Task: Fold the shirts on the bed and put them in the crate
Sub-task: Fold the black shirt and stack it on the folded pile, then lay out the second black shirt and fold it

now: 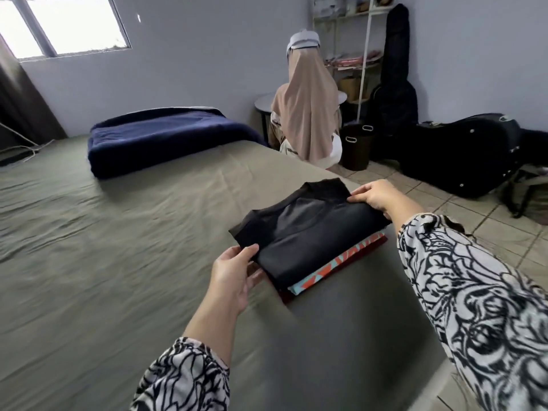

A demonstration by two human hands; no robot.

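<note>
Bed [103, 232]: olive-green sheet, lightly creased, filling most of the head view. Shirt stack [314, 250]: folded pile near the bed's right edge, three layers visible. Top layer, black shirt [311, 229], folded flat with a grey inner panel showing near the collar; beneath it a teal shirt [335, 268] with an orange pattern, its edge showing along the near side; at the bottom a dark red shirt [350, 262], only a thin strip visible. Left hand [234, 271]: at the stack's near-left corner, thumb on top of the black shirt, fingers curled under the pile's edge, gripping it. Right hand [376, 197]: at the far-right corner, thumb and fingers pinching the black shirt's edge beside the collar. Both arms in black-and-white patterned sleeves. Blanket [166, 140]: navy, folded thick, lying at the far end of the bed, well apart from the stack. Second person [308, 114]: seated beyond the bed's far right corner, back to the camera, in a beige head covering. Bin [355, 146]: dark, on the tiled floor just right of that person. Guitar case [456, 155]: black hard case, flat on the floor by the right wall; a soft black gig bag [394, 72] stands upright in the corner. Shelf [353, 40]: white frame against the back wall. Window [68, 22]: upper left, bright.
</note>
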